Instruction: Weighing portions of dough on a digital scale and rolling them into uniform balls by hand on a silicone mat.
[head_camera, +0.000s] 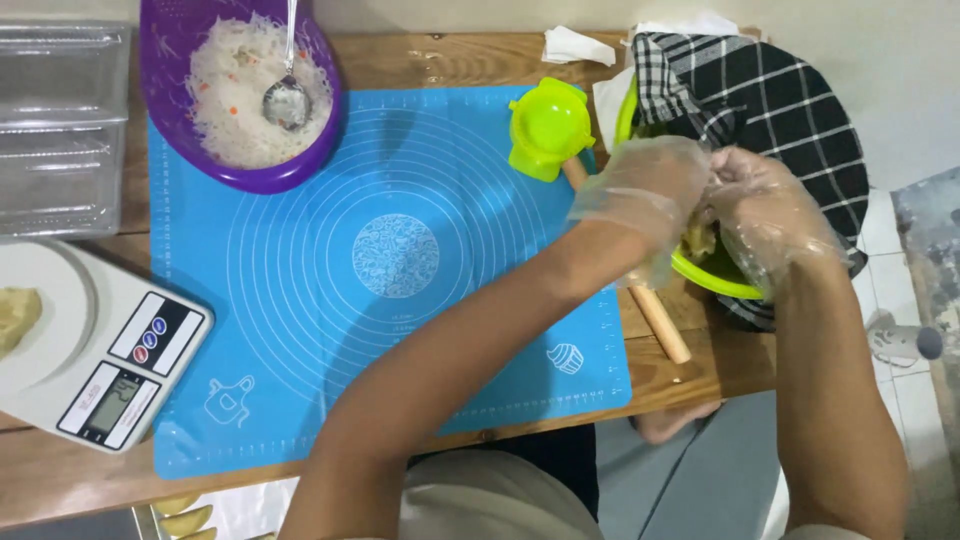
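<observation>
Both hands wear clear plastic gloves and meet over a lime-green bowl (705, 277) at the table's right edge. My left hand (645, 185) and my right hand (765, 205) pinch a lump of pale yellow dough (699, 239) between them inside the bowl. A black-and-white checked cloth (770, 100) drapes over the bowl's far side. A wooden rolling pin (660, 322) lies under my left forearm, beside the bowl.
A blue silicone mat (395, 255) covers the wooden table (60, 480). A purple bowl (190, 150) of white noodle filling with a spoon (287, 100) sits at its far left corner. A green dumpling press (548, 127), a white kitchen scale (95, 355) with dough, and clear plastic trays (60, 130) are nearby.
</observation>
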